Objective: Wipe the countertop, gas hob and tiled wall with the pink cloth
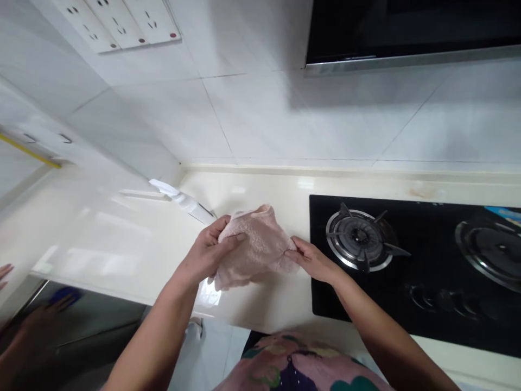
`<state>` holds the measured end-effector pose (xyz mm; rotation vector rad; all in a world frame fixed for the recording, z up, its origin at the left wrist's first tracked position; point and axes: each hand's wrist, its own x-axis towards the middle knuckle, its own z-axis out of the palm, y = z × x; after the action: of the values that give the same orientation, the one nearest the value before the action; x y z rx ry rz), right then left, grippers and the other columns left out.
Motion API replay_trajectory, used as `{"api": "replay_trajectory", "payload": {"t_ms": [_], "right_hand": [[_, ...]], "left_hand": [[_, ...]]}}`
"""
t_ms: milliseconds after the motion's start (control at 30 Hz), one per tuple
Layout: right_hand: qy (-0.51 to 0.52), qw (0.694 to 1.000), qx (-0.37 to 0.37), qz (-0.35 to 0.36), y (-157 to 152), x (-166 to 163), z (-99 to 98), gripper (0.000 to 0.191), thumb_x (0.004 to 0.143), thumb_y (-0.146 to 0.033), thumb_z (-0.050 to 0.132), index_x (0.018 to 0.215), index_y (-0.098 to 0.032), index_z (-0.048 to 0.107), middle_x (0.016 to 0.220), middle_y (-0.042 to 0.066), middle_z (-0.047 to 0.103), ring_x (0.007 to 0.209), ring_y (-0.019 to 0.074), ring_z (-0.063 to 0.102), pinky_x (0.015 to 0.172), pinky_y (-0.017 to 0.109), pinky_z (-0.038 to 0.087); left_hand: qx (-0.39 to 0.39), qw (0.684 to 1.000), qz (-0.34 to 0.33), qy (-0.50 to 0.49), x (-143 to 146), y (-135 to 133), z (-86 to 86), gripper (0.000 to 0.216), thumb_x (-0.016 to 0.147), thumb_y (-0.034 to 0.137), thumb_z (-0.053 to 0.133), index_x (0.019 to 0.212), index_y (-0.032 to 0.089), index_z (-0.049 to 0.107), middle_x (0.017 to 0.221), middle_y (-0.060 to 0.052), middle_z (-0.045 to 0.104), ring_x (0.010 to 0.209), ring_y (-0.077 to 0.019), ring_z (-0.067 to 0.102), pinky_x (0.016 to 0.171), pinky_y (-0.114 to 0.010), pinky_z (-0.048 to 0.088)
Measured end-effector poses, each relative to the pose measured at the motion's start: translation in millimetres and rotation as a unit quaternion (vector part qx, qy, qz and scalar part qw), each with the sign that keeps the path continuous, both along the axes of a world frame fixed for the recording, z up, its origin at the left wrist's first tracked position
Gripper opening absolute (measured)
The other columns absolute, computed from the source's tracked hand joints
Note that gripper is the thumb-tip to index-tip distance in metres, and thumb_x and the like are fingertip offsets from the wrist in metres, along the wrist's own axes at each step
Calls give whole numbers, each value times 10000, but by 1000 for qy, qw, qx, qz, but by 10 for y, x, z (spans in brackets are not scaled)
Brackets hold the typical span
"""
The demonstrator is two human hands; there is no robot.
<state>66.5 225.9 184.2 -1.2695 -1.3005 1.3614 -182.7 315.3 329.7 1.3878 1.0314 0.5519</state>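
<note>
A pale pink cloth (256,250) with a fluffy texture is stretched between my two hands above the cream countertop (134,260). My left hand (214,250) grips its left side, thumb on top and fingers partly hidden behind. My right hand (309,258) pinches the right edge of the cloth between thumb and fingers. Just beyond my left hand lies a slim white object (185,201), partly covered by the hand; its kind is unclear. To the right of my right hand is the black gas stove (391,304).
A round burner (360,239) with metal pan supports is the nearer one; another burner (494,252) is farther right. A black range hood (411,27) overhangs the back. Wall sockets (122,24) are upper left. At lower left, another person's hand (5,273) shows near a dark glossy panel (101,315).
</note>
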Motion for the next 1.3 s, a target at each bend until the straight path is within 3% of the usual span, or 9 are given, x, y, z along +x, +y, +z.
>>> {"api": "replay_trajectory", "payload": {"t_ms": [233,367,467,600,700,800,933,1133,1300], "right_hand": [[52,998,-13,-25,-188,-293,318,432,975,-657,607,1045,-231,626,864,-29,574,762,132,512,695,254,444],[-57,988,7,-141,-54,-198,231,378,987,-591,609,1119,-238,641,884,-14,639,761,140,563,688,260,456],[-147,955,23,-258,-54,-59,-122,369,988,-532,600,1218,-246,638,1035,35,724,918,187,660,823,313,512],[-262,918,5,-299,-520,10,-810,326,1019,-481,514,1192,-252,668,1125,71,743,1045,243,684,952,418,527],[-424,838,1,-345,-1007,-70,-1260,331,1024,-441,478,1156,-243,709,1260,114,714,1186,301,637,1014,500,490],[-553,748,1,-368,-1299,-183,-1500,348,1054,-365,448,1253,-232,700,1438,130,646,1389,329,527,1124,543,392],[-615,703,5,-356,-1326,-262,-1544,348,1070,-317,449,1313,-219,678,1468,115,639,1440,303,491,1166,506,335],[-632,688,9,-356,-1292,-267,-1537,345,1058,-303,465,1314,-221,681,1468,102,643,1443,288,485,1166,485,335],[-647,677,5,-351,-1321,-276,-1578,351,1059,-303,455,1321,-219,674,1484,103,632,1446,292,484,1165,492,344]], "left_hand": [[-107,993,-45,-29,-195,183,216,414,839,495,779,1124,243,615,652,83,599,322,-52,440,277,-164,302],[-80,993,-87,-19,-61,673,-73,461,831,514,792,1135,216,616,703,50,638,416,-72,513,375,-188,397],[-15,994,-112,-9,167,1158,-652,493,791,538,787,1100,191,621,842,-12,690,667,-146,655,604,-261,547],[136,974,-153,99,402,1696,-1412,316,841,495,646,948,200,609,821,-4,639,775,-178,625,733,-311,541],[178,962,-161,127,487,1961,-1643,217,849,415,609,890,203,591,796,5,612,798,-179,598,770,-313,526],[212,953,-176,125,536,2065,-1623,227,885,377,557,1000,196,631,911,-17,674,906,-196,628,857,-322,532],[288,916,-251,119,461,1764,-1533,329,950,378,552,1187,196,689,1168,-67,752,1113,-246,674,1020,-389,528],[290,774,-553,103,-49,759,-1684,582,934,471,716,1491,337,615,1626,-45,541,1538,-283,448,1251,-458,396],[353,822,-372,247,-154,155,-2079,625,986,456,660,1583,334,520,1775,-94,249,1627,-407,241,1273,-675,261]]}}
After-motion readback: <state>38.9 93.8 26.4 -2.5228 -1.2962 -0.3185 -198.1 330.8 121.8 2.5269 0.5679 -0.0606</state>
